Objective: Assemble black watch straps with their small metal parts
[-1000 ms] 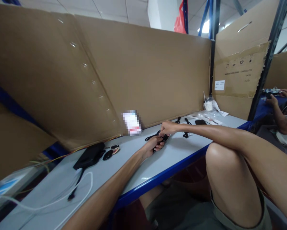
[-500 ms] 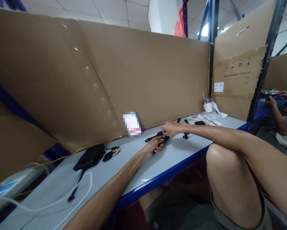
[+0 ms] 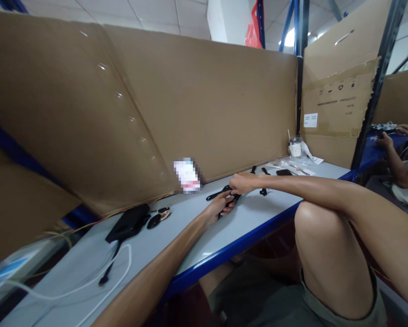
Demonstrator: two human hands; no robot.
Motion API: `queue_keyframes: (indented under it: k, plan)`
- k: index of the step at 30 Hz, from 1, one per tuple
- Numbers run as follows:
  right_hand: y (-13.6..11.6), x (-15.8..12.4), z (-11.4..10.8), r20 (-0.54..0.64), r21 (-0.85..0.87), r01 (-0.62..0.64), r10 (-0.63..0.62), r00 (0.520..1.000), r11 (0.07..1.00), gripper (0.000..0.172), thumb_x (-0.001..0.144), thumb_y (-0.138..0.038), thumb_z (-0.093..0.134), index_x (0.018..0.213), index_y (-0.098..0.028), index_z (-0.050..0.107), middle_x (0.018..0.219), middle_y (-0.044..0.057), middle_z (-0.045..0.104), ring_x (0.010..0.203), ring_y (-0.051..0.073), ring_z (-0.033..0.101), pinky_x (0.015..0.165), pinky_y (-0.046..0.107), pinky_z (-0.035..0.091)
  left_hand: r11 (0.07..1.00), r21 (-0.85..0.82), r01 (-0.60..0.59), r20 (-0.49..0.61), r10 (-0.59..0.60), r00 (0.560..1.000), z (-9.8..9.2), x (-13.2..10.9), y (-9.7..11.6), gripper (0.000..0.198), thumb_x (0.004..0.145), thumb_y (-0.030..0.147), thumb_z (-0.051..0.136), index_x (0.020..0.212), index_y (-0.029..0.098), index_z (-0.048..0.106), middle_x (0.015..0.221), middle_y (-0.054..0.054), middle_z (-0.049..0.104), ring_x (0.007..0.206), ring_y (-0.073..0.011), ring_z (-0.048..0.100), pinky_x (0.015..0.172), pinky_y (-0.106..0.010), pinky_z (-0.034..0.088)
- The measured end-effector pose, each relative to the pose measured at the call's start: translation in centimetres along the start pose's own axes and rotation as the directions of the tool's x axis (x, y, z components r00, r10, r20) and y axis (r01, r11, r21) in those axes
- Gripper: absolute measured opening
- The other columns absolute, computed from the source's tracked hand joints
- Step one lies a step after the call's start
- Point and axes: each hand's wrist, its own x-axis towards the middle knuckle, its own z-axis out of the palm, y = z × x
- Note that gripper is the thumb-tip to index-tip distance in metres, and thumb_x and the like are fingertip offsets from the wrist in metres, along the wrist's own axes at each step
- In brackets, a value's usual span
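Over at the grey table the person has both arms stretched out to a small black strap-like piece, which sits just above the tabletop, close to the cardboard wall. The left hand is curled shut around its near end. The right hand comes in from above with the fingers pinched together on the far end. It is too small and too covered to say exactly how they grip. It looks like the fitting or joining stage of work on this piece, with the two hands meeting on it. By my reckoning, any further work wants the left hand to hold firm while the right does the fine part. A couple of loose black bits lie just beyond the hands. A black pouch and a white cable lie well off to the left. Another person's hand is busy at the next table.
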Motion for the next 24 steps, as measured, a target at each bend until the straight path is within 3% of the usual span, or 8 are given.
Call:
queue_keyframes:
  k: [8, 15, 24]
  plan:
    - [-0.7, 0.7, 0.7, 0.022, -0.048, 0.034, -0.033, 0.999, 0.998, 0.039, 0.099, -0.024, 0.054, 0.124, -0.004, 0.077, 0.113, 0.026, 0.077, 0.108, 0.035, 0.076, 0.075, 0.032, 0.053, 0.996, 0.085, 0.000, -0.042, 0.004, 0.999, 0.5, -0.2, 0.1, 0.019, 0.092, 0.022, 0.062, 0.104, 0.021, 0.048, 0.062, 0.009, 0.040, 0.040, -0.0031, 0.026, 0.042, -0.017, 0.008]
    - [-1.3, 1.5, 0.3, 0.129, 0.059, -0.073, 0.065, 0.990, 0.996, 0.043, 0.102, -0.032, 0.056, 0.128, -0.004, 0.075, 0.119, 0.027, 0.076, 0.112, 0.035, 0.075, 0.080, 0.032, 0.055, 0.994, 0.112, -0.001, -0.095, 0.012, 0.995, 1.0, -0.7, 0.4, 0.013, 0.092, 0.021, 0.059, 0.097, 0.021, 0.047, 0.061, 0.009, 0.039, 0.040, -0.0033, 0.025, 0.041, -0.016, 0.009]
    - [-1.6, 2.1, 1.0, 0.140, 0.192, -0.250, 0.225, 0.964, 0.949, 0.043, 0.097, -0.036, 0.064, 0.125, -0.006, 0.077, 0.125, 0.026, 0.074, 0.106, 0.032, 0.077, 0.079, 0.030, 0.057, 0.986, 0.165, 0.005, -0.141, 0.018, 0.990, 1.5, -1.0, 0.6, 0.011, 0.091, 0.019, 0.059, 0.098, 0.020, 0.051, 0.058, 0.009, 0.041, 0.039, -0.0036, 0.025, 0.040, -0.016, 0.008]
